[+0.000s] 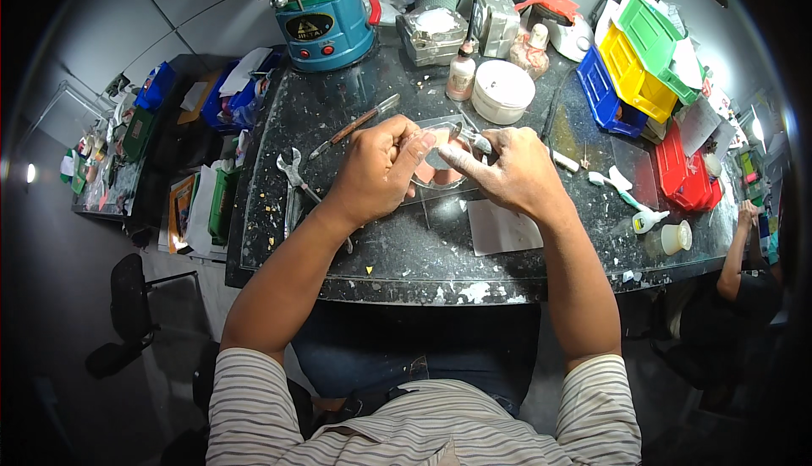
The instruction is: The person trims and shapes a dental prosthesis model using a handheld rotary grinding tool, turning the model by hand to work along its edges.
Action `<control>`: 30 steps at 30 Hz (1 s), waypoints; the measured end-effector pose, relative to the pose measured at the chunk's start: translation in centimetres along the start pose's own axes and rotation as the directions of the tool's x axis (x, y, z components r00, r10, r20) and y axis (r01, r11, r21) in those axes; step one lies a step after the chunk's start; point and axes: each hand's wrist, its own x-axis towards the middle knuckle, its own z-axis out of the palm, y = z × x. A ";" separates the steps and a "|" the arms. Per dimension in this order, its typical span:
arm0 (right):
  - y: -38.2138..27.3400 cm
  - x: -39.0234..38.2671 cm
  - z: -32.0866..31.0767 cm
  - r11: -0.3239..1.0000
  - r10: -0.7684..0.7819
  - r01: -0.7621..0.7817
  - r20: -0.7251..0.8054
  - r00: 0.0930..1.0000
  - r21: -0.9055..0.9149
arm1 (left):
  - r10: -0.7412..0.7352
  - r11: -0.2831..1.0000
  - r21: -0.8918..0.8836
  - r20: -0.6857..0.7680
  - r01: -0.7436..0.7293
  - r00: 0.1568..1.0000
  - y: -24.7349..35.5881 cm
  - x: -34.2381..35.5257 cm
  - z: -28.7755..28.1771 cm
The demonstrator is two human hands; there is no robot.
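Both hands meet above the middle of a dark, speckled workbench. My left hand (pixel 381 161) is closed on the left edge of a clear plastic piece (pixel 444 180), thumb on top. The piece is thin and see-through with a rounded outline. My right hand (pixel 512 170) is closed around a small shiny metal tool (pixel 474 139), its thumb reaching over the plastic. Fingers hide most of the tool, so I cannot make out its kind. A pale square sheet (pixel 505 228) lies on the bench below my right hand.
Left of my hands lie a wooden-handled knife (pixel 353 126) and a wrench (pixel 298 177). Behind stand a blue machine (pixel 328 36), a white tub (pixel 503 92) and a small bottle (pixel 461 74). At right are colored bins (pixel 639 68), a toothbrush (pixel 622 191) and a small cup (pixel 676 237). Another person (pixel 734 284) sits far right.
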 end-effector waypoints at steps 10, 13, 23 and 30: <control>2.3 0.3 0.1 0.939 -0.340 0.339 -0.258 0.904 -0.053 | 0.423 0.843 0.364 0.005 -0.396 0.906 -0.7 1.0 -0.8; 3.0 0.4 0.6 0.912 -0.408 0.399 -0.290 0.866 -0.095 | 0.557 0.772 0.371 -0.004 -0.516 0.830 -1.0 1.5 -0.9; 2.6 0.1 0.5 0.884 -0.464 0.413 -0.308 0.831 -0.217 | 0.558 0.770 0.355 0.030 -0.530 0.830 -0.8 1.2 -1.2; 2.2 -0.2 0.4 0.898 -0.438 0.413 -0.373 0.818 -0.149 | 0.543 0.794 0.280 0.073 -0.539 0.837 -1.6 1.3 -1.3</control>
